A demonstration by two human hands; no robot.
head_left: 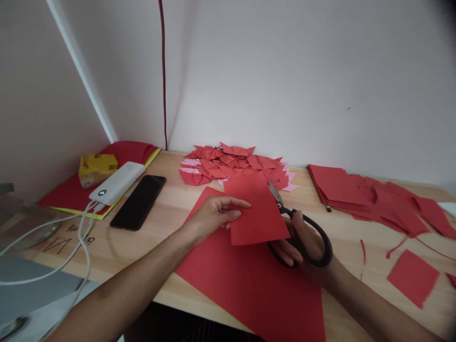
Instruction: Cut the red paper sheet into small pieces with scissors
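Between thumb and fingers, my left hand (217, 216) pinches the left edge of a red paper piece (258, 213), held up above the table. My right hand (302, 240) has its fingers through the black handles of a pair of scissors (317, 237). The metal blades lie at the paper's right edge; part of them is hidden, so I cannot tell how far they reach into it. Below both hands a large red sheet (263, 294) lies flat and overhangs the table's front edge.
Folded red and pink paper shapes (235, 164) are heaped by the wall. Cut red papers (356, 192) are stacked at right, near a loose red square (413, 278) and thin strips. At left lie a phone (138, 202), a white power bank (117, 181) with cables and a yellow packet (98, 167).
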